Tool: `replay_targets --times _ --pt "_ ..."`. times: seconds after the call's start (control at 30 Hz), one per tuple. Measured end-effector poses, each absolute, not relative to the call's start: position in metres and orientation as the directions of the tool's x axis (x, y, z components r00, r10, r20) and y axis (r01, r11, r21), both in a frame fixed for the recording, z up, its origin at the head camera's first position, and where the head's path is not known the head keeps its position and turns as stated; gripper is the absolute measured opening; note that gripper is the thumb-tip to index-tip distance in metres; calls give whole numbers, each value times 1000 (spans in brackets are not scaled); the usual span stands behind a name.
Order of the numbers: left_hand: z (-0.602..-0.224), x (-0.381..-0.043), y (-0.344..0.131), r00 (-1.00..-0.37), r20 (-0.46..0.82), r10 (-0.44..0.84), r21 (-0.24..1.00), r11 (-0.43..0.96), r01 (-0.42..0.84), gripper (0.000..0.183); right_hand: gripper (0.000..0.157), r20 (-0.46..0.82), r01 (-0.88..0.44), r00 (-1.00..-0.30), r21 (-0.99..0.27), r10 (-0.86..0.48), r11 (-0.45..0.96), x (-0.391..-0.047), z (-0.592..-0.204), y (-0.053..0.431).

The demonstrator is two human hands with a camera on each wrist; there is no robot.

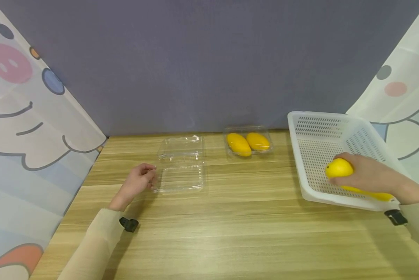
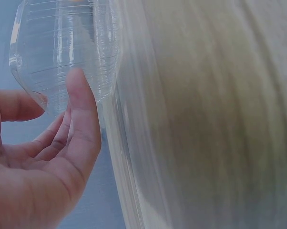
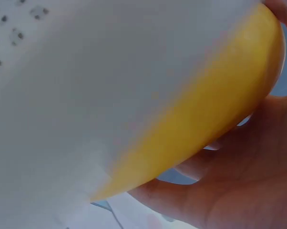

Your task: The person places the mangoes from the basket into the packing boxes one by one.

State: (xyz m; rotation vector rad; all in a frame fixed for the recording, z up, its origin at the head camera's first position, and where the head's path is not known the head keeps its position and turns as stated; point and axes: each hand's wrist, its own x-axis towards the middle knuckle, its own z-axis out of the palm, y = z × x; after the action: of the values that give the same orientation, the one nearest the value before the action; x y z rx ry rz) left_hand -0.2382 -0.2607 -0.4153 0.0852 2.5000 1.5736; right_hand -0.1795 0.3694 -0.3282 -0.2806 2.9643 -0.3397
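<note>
A clear plastic clamshell box [image 1: 181,179] lies with its lid open on the wooden table. At its left edge is my left hand [image 1: 139,181], the thumb and a finger pinching the thin rim of the box [image 2: 62,43] in the left wrist view. Over at the right, my right hand [image 1: 365,173] grips a yellow mango [image 1: 339,168] inside a white plastic basket [image 1: 302,171]. Its fingers curl round the mango [image 3: 220,100] in the right wrist view. More yellow fruit [image 1: 381,196] shows beneath that hand, partly hidden by the hand and the basket's rim.
Against the back grey panel [image 1: 195,70] stands another clear box [image 1: 269,136] holding two mangoes [image 1: 239,144]. Cartoon-printed curtains [image 1: 38,116] hang at both sides. Bare wooden table [image 1: 230,233] stretches between the arms.
</note>
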Motion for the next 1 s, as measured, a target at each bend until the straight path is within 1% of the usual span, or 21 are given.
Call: replay_targets --times 0.23,1.0 --pt "-415 -238 -261 -981 -126 147 897 439 -50 42 59 -102 -183 -972 -231 -211 956 -181 -318 362" --pt "-417 -237 -258 -979 -119 164 904 425 -38 41 66 -40 -243 -966 -177 -254 954 -191 -289 329"
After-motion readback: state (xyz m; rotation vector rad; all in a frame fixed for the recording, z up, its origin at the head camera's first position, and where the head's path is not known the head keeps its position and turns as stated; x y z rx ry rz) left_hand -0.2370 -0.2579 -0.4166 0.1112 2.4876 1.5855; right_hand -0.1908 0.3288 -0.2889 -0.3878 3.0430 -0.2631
